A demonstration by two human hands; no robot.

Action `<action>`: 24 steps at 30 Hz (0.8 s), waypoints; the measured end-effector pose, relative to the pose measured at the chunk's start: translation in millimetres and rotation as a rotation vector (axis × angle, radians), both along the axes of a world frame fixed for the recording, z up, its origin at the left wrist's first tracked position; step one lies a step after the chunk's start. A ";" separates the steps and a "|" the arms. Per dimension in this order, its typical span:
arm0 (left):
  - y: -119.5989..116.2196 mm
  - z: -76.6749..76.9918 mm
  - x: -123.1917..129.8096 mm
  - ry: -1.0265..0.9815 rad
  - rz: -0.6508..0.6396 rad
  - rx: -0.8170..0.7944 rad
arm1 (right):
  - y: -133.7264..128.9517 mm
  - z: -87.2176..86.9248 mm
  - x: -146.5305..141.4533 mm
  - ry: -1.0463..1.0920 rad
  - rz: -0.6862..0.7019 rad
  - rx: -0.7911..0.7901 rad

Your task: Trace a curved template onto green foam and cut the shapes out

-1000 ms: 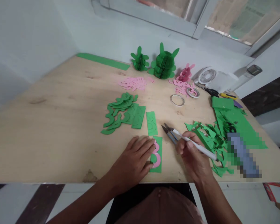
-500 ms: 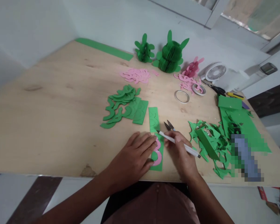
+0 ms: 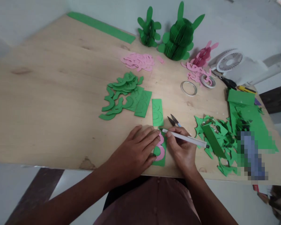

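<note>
My left hand (image 3: 137,153) lies flat, fingers spread, pressing a pink curved cutout (image 3: 162,152) onto a green paper strip (image 3: 159,162) near the table's front edge. My right hand (image 3: 182,150) grips a white pen (image 3: 189,138), its dark tip touching or just above the strip's top end by the cutout. Right above lies another green strip with drawn curves (image 3: 157,109). Small snips (image 3: 174,120) rest just beyond my right hand. Left of them are marked green strips (image 3: 143,103) and a pile of green curved cutouts (image 3: 117,103).
Pink cutouts (image 3: 139,61), tape rolls (image 3: 188,88), green paper rabbits (image 3: 178,40), a pink rabbit (image 3: 203,55) and a white fan (image 3: 229,61) stand or lie farther back. Green scraps (image 3: 215,134), green sheets (image 3: 241,97) and a blurred blue item (image 3: 251,153) are at right.
The pen tip has moved from the gap between the two strips to the top of the strip under my left hand. The camera view has shifted slightly; my left hand stays on the cutout.
</note>
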State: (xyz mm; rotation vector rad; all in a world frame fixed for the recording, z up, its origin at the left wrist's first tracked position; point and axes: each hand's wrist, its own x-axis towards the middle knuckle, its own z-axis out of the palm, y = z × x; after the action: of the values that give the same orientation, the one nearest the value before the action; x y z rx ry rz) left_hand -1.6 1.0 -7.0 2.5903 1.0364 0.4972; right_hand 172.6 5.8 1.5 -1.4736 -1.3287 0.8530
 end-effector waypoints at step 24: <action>0.6 -1.2 -1.1 -0.001 -0.010 0.026 | 0.5 -2.1 0.3 -0.104 0.065 0.013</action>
State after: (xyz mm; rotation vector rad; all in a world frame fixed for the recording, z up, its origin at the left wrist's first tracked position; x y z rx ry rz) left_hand -2.6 1.6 -8.2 2.6165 1.0225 0.5133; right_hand 172.9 6.3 -0.6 -1.4885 -1.4636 0.8171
